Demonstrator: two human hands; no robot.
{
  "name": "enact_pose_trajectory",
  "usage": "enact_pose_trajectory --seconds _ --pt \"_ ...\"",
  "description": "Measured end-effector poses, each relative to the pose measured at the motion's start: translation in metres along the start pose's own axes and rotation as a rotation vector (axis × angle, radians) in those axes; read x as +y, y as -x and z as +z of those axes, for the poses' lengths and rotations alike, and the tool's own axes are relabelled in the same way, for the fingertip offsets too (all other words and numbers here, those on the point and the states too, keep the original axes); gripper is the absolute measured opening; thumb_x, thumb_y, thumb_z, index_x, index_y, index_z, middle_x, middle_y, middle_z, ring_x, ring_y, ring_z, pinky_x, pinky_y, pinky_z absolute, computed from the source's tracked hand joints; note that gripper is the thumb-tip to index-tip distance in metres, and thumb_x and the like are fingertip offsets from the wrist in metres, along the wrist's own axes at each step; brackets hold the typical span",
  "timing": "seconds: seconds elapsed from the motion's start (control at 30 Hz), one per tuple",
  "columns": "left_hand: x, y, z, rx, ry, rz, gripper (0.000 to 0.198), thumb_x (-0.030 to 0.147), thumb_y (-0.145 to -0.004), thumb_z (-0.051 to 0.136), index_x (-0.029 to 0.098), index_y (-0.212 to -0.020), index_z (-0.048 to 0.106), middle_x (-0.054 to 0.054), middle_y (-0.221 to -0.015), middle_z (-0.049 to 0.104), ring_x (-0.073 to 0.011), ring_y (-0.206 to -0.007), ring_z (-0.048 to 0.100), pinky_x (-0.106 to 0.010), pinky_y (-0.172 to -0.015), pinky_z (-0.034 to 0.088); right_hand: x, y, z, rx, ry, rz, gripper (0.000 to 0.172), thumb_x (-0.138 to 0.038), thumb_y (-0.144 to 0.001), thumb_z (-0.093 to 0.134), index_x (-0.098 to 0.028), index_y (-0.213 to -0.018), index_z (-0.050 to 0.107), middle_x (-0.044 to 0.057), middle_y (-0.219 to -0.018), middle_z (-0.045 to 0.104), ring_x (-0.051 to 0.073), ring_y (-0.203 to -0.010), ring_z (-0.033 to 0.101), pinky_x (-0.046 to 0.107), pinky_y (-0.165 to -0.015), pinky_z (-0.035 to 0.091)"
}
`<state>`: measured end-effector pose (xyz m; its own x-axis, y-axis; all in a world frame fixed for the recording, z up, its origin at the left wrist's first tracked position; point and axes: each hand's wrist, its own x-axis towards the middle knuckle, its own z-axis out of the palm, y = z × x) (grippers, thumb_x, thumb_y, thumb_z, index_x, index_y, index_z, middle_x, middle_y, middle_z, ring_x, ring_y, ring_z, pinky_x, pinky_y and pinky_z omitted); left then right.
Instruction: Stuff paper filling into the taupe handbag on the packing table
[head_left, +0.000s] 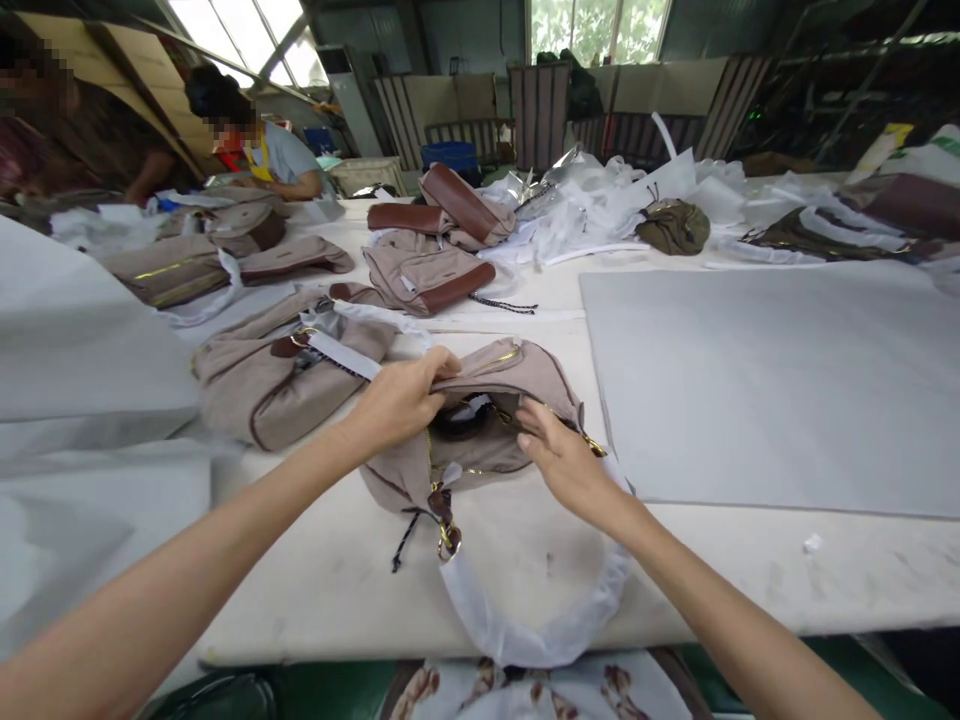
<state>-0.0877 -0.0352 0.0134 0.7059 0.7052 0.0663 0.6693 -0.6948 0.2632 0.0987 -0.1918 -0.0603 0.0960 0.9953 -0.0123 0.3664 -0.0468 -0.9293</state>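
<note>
- Beige canvas makes up the handbag (491, 420) that lies on the white worktable (540, 560), close to the near edge and right in front of the person; its top is unzipped and gapes open, showing a dark inside.
- Left hand (401, 398) is closed on the upper left lip of the bag's opening, fingers curled over the fabric beside the gold zip (501, 360); the forearm comes in from the lower left.
- Right hand (562, 460) lies at the right edge of the opening, fingers loosely spread with their tips on the fabric; it touches the bag without clasping it.
- Paper-wrapped strap (525, 625) loops from a gold ring (448, 540) at the bag's near end, hangs over the table edge and curves back up under the right wrist; a black drawcord (405, 540) trails beside the ring.
- Second beige handbag (277, 385), with brown trim and a white paper band across it, lies just left of the left hand.
- More beige and brown bags (427, 275) sit farther back; crumpled white wrapping (592, 205) and an olive pouch (675, 228) lie beyond them.
- Large grey sheet (772, 390) covers the table to the right; another grey sheet (75, 340) lies at the left.
- Two other people (270, 160) sit at the far left end of the table.
</note>
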Motion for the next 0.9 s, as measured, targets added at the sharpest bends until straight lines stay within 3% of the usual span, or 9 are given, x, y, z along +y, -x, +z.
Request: enact_pose_trajectory --seconds 0.07,0.17,0.4,0.6,0.73,0.9 --pt "-0.009 -0.008 -0.001 -0.038 0.207 -0.012 0.032 0.027 -0.075 0.055 0.022 -0.107 0.055 -0.004 -0.102 0.075 -0.0253 -0.092 0.069 -0.033 -0.08 0.047 -0.008 -0.012 -0.004 0.017 -0.115 0.009 0.057 -0.022 -0.098 0.044 -0.008 -0.152 0.034 0.017 -0.153 0.047 0.018 -0.139 0.048 0.035 -0.118 0.038" --pt "-0.019 -0.018 -0.005 -0.103 0.455 -0.082 0.037 0.039 -0.073 0.062 0.02 -0.104 0.056 -0.003 -0.084 0.074 -0.0228 -0.074 0.066 -0.031 -0.069 0.048 -0.021 -0.032 -0.008 0.056 -0.163 -0.019 0.054 -0.018 -0.095 0.047 -0.008 -0.148 0.041 0.015 -0.154 0.047 0.017 -0.14 0.047 0.033 -0.119 0.035" --pt "-0.026 -0.022 -0.005 -0.134 0.615 -0.128 0.047 0.054 -0.07 0.062 0.017 -0.097 0.055 -0.004 -0.083 0.07 -0.0196 -0.07 0.064 -0.03 -0.063 0.051 -0.036 -0.065 -0.009 0.105 -0.062 -0.004 0.045 -0.018 -0.095 0.046 -0.014 -0.139 0.053 0.008 -0.147 0.056 0.014 -0.136 0.051 0.03 -0.117 0.038" --pt "-0.028 -0.025 -0.002 0.016 0.502 -0.127 0.038 0.051 -0.074 0.058 0.019 -0.095 0.056 0.001 -0.071 0.064 -0.0183 -0.064 0.058 -0.028 -0.061 0.044 -0.034 -0.068 -0.009 0.105 0.149 0.005 0.046 -0.016 -0.098 0.035 -0.01 -0.14 0.053 0.011 -0.149 0.053 0.015 -0.139 0.048 0.03 -0.118 0.034" --pt "-0.015 -0.019 -0.009 0.122 0.353 -0.124 0.027 0.043 -0.079 0.055 0.021 -0.094 0.059 0.003 -0.063 0.06 -0.0199 -0.064 0.055 -0.029 -0.065 0.04 -0.026 -0.054 0.003 -0.041 0.368 -0.054 0.047 -0.013 -0.097 0.04 -0.011 -0.143 0.05 0.015 -0.141 0.06 0.021 -0.132 0.056 0.033 -0.111 0.042" --pt "0.005 0.006 -0.006 0.174 0.09 -0.105 0.03 0.037 -0.087 0.046 0.023 -0.111 0.057 -0.003 -0.085 0.074 -0.0267 -0.079 0.067 -0.033 -0.074 0.042 -0.009 -0.028 0.008 -0.276 0.646 -0.097 0.036 0.001 -0.084 0.043 -0.011 -0.101 0.072 0.017 -0.105 0.073 0.028 -0.108 0.068 0.035 -0.094 0.05"
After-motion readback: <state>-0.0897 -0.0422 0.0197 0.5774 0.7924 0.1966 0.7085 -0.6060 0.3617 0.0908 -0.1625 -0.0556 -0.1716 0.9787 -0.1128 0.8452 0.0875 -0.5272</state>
